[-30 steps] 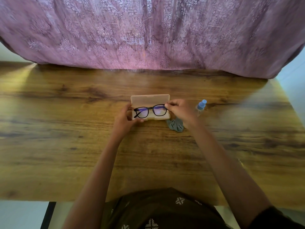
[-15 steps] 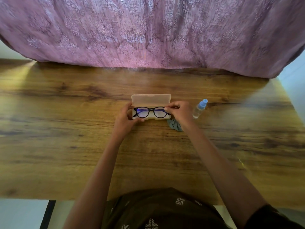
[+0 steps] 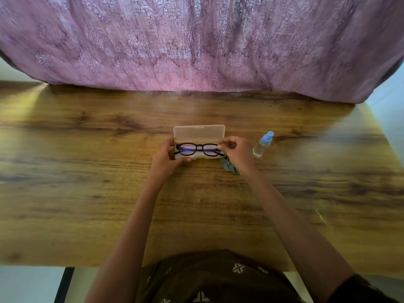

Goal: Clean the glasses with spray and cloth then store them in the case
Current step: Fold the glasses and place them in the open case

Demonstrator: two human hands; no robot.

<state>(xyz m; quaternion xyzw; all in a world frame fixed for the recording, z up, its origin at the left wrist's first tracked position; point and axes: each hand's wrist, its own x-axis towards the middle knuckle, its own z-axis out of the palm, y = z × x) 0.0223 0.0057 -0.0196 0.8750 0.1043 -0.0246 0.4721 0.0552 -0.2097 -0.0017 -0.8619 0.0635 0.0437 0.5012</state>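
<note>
Black-framed glasses (image 3: 197, 148) lie folded in the bottom half of an open beige case (image 3: 199, 133), whose lid stands up behind them. My left hand (image 3: 167, 157) grips the case's left end, thumb along its front edge. My right hand (image 3: 237, 150) pinches the right end of the glasses frame. A crumpled grey cloth (image 3: 229, 166) lies on the table under my right wrist, partly hidden. A small clear spray bottle (image 3: 262, 144) with a blue cap stands just right of my right hand.
The wooden table (image 3: 87, 171) stretches wide to both sides. A pink patterned curtain (image 3: 196, 40) hangs along its far edge. The table's near edge runs in front of my body.
The glasses have come down from a tilt above the case to lie level inside it. Both hands stayed at the case's ends.
</note>
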